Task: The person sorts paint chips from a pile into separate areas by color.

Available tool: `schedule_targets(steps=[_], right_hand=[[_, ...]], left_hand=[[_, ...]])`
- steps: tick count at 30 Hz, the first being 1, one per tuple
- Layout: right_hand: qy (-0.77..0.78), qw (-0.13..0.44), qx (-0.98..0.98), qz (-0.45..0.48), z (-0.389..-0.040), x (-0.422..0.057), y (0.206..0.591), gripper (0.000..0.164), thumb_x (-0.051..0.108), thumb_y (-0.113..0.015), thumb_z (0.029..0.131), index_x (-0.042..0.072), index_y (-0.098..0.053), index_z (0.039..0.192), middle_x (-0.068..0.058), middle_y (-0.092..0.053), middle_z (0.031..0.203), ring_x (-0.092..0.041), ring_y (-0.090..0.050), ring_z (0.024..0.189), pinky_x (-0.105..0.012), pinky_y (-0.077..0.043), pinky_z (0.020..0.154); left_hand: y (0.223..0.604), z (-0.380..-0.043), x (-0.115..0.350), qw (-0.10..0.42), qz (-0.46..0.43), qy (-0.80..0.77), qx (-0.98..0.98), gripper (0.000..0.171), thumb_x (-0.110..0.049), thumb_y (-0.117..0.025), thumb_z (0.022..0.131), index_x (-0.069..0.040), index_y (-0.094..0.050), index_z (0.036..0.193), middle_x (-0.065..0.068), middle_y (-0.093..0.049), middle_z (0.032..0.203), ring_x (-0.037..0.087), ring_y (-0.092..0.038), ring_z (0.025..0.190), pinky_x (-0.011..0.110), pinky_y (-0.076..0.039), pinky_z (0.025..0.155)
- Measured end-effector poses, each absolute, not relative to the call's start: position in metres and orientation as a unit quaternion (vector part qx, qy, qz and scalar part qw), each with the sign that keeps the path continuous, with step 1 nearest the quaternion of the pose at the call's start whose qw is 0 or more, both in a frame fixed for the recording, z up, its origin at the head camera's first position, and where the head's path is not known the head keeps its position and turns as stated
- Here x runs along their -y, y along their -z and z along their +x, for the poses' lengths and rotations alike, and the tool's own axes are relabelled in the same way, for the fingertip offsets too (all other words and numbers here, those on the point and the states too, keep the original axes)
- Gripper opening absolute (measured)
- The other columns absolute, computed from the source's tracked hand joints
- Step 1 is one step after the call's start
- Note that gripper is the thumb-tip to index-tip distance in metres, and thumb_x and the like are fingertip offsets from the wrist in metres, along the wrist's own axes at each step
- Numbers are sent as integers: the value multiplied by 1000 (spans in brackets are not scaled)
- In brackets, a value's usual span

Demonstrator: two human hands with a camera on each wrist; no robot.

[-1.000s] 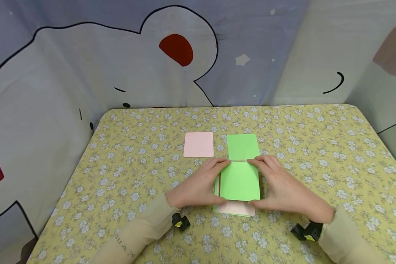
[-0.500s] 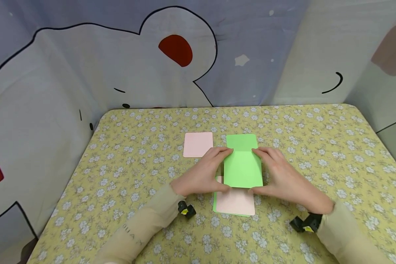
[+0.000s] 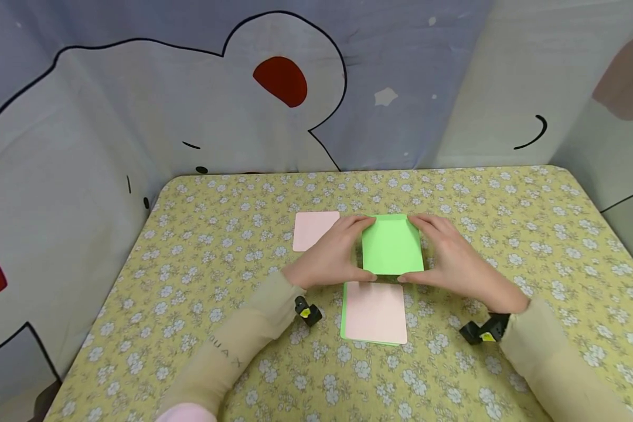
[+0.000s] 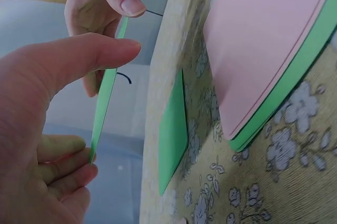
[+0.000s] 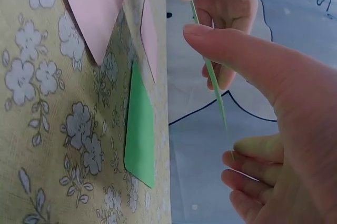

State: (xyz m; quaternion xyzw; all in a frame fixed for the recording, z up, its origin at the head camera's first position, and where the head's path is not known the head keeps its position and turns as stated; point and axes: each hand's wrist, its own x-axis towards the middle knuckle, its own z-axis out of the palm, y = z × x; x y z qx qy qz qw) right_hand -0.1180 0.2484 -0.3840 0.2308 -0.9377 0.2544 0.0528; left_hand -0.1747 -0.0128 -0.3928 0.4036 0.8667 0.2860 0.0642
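Note:
Both hands hold a square green card [image 3: 392, 247] between them. My left hand [image 3: 333, 253] pinches its left side, thumb at the near edge and fingers at the far edge. The right hand [image 3: 450, 258] grips the right side the same way. In the left wrist view the held card [image 4: 105, 100] is seen nearly edge-on, raised off the cloth. Below it another green card [image 5: 139, 129] lies flat; from the head only its far strip shows. Nearer the body lies a stack with a pink card [image 3: 375, 313] on top and green edges showing beneath.
A single pink card [image 3: 312, 230] lies behind the left hand, partly covered by it in the head view. Yellow flowered cloth [image 3: 216, 281] covers the table. A printed curtain [image 3: 401, 76] hangs behind the far edge.
Both hands have carried the green card away from the body, from over the stack to over the far green card. The stack's pink top has come into full view.

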Motion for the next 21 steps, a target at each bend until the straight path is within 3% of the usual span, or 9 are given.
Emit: schedule_targets(steps=[14, 21], right_hand=[[-278, 34, 938, 205, -150, -258, 383, 110, 33, -96, 71, -6, -36, 154, -27, -37, 154, -48, -33, 140, -69, -34, 108], [-306, -27, 937, 166, -167, -260, 388, 113, 42, -93, 73, -2, -32, 157, -25, -32, 159, -47, -26, 145, -70, -28, 111]], left_hand=[[389, -207, -2, 75, 379, -260, -885, 108, -41, -91, 76, -2, -33, 158, 11, -37, 158, 25, -37, 143, 33, -34, 116], [394, -221, -9, 92, 364, -257, -890, 108, -40, -92, 74, -2, -34, 157, 12, -39, 157, 25, -40, 141, 33, -36, 115]])
